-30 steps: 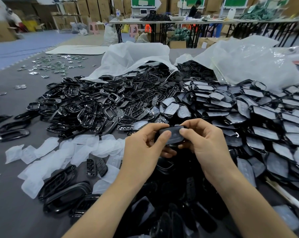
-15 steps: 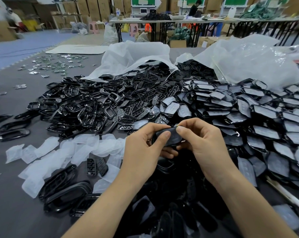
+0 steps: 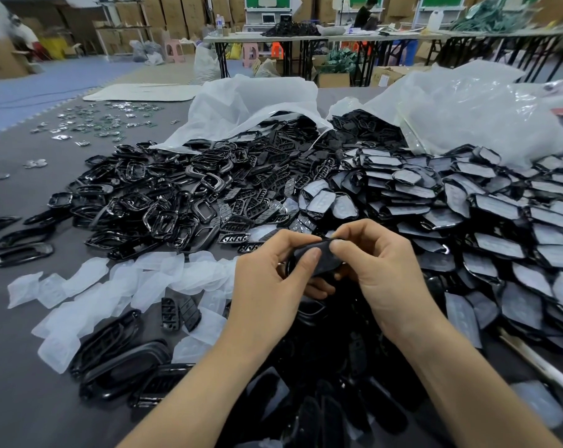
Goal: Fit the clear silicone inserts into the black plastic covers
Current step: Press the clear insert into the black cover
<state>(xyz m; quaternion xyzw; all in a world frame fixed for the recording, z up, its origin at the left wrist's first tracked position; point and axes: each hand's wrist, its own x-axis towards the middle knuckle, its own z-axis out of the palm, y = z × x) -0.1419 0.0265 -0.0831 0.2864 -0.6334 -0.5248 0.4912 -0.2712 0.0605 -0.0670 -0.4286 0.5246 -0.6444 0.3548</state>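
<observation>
On the head camera I see both hands meeting above the grey table (image 3: 21, 399). The left hand (image 3: 267, 286) grips one black cover (image 3: 319, 257) from its left end, thumb pressed on top. The right hand (image 3: 380, 273) pinches the cover's right end, fingers curled round it. The cover is held up, clear of the piles. It may already have an insert seated in it, but the thumbs hide that. Loose clear silicone inserts (image 3: 150, 279) lie scattered left of the hands. Unfilled black parts (image 3: 176, 202) are heaped behind them. Covers with pale insides (image 3: 467, 221) are stacked to the right, spilling from plastic bags (image 3: 467, 105).
</observation>
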